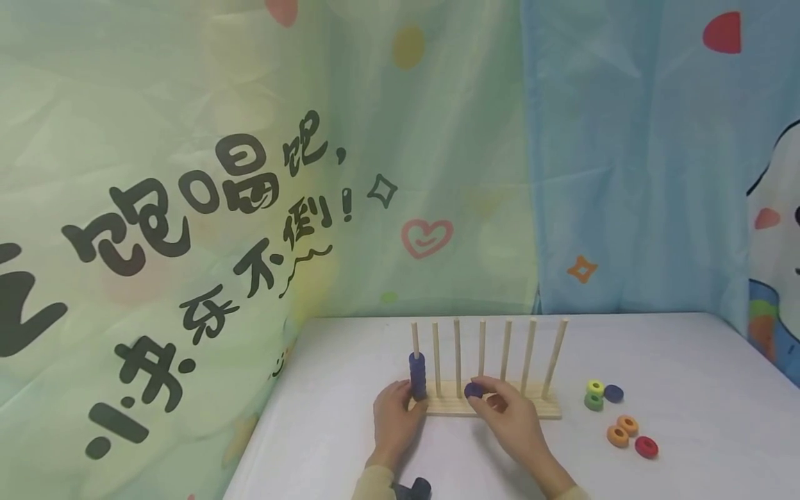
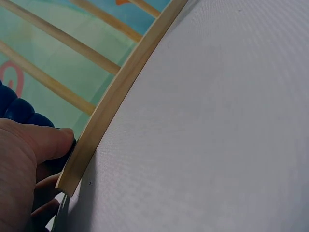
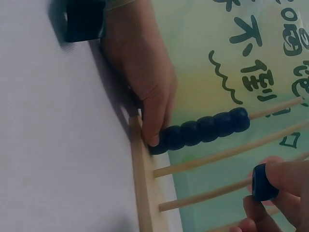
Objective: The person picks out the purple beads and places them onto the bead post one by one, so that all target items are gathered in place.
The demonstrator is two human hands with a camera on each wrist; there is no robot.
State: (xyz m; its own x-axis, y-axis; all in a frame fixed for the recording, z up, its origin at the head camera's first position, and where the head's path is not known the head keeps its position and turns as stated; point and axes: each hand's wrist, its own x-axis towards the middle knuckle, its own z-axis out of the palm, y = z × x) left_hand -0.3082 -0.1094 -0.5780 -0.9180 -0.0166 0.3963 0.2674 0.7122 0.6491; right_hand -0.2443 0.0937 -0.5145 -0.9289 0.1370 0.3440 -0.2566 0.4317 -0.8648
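A wooden peg rack (image 1: 500,406) with several upright pegs stands on the table. Its leftmost peg carries a stack of dark blue beads (image 1: 417,375). My left hand (image 1: 396,420) is at that end of the rack, thumb and fingers around the lowest beads; in the left wrist view the thumb (image 2: 55,140) lies on them, close to the base (image 2: 104,113). My right hand (image 1: 512,417) pinches a single dark blue bead (image 3: 263,182) between thumb and fingers. In the head view it is held in front of the middle pegs, off any peg.
To the right of the rack lie loose beads: a yellow bead (image 1: 595,387), a green bead (image 1: 594,401), a blue bead (image 1: 614,394), two orange beads (image 1: 618,436) and a red bead (image 1: 646,447). A printed curtain (image 1: 437,139) hangs behind the white table (image 1: 719,389).
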